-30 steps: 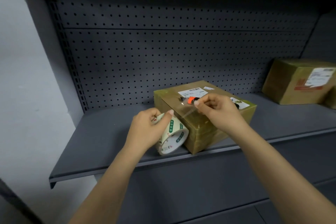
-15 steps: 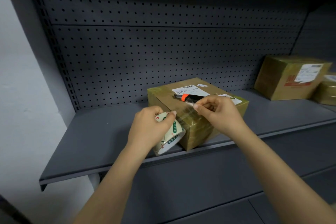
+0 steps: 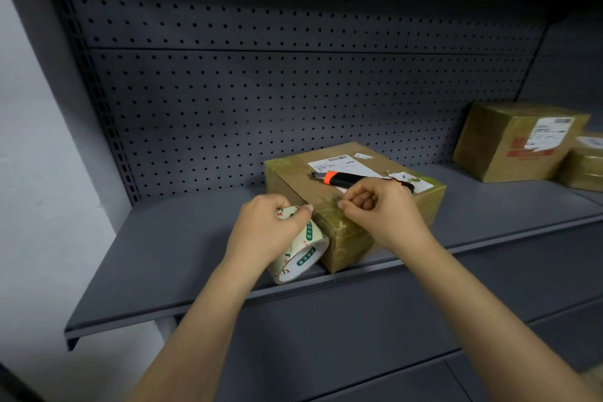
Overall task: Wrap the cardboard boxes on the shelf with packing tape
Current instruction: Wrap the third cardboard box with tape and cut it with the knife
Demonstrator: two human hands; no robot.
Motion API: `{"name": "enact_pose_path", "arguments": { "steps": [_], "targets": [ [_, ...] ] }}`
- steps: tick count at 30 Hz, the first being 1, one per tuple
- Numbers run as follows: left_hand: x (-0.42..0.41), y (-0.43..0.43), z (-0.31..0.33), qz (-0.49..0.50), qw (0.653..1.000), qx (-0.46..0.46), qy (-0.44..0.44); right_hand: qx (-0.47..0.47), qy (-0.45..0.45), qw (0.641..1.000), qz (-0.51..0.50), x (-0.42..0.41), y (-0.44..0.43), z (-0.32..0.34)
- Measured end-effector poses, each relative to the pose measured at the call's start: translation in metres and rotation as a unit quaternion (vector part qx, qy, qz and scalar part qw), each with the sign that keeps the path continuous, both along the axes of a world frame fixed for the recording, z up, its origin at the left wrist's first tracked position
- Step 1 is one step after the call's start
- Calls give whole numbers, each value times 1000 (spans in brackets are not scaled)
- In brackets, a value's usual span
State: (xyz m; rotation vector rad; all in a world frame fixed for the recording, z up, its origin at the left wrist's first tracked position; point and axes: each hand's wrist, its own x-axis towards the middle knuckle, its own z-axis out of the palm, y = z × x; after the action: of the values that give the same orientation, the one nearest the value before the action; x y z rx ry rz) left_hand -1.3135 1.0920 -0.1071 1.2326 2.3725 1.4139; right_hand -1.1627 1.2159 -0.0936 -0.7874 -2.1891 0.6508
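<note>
The brown cardboard box [image 3: 355, 232], glossy with tape and white-labelled on top, lies flat and corner-forward near the front edge of the grey metal shelf [image 3: 182, 254]. The white, green-printed packing tape roll [image 3: 306, 258] leans against its left face, gripped by the left hand [image 3: 264, 232]. The right hand [image 3: 381, 209] pinches the clear tape strip [image 3: 326, 204] at the box's top edge. Two more brown cardboard boxes [image 3: 509, 143] sit touching, far right.

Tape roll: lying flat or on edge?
On edge, tilted: the tape roll turns its round opening to the camera, rim down on the shelf, left hand gripping its top.
</note>
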Motion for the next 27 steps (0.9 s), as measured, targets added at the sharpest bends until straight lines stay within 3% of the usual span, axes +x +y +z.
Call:
{"name": "enact_pose_path", "arguments": {
  "steps": [8,12,14,18,21,27],
  "targets": [
    [3,2,-5,4,1000,8,-22,10,27,998,-51,1,3,0],
    [4,2,-10,10,999,24,-35,95,78,990,-67,5,3,-12],
    [4,3,-11,15,999,26,-37,147,95,984,-20,8,-2,-19],
    [6,3,-11,10,999,32,-35,145,9,984,104,5,-17,-28],
    [4,2,-11,-6,999,40,-36,147,-54,982,107,3,-12,-30],
    [3,-2,-18,-85,992,63,-74,123,-66,984,114,10,2,-25]
  ]
}}
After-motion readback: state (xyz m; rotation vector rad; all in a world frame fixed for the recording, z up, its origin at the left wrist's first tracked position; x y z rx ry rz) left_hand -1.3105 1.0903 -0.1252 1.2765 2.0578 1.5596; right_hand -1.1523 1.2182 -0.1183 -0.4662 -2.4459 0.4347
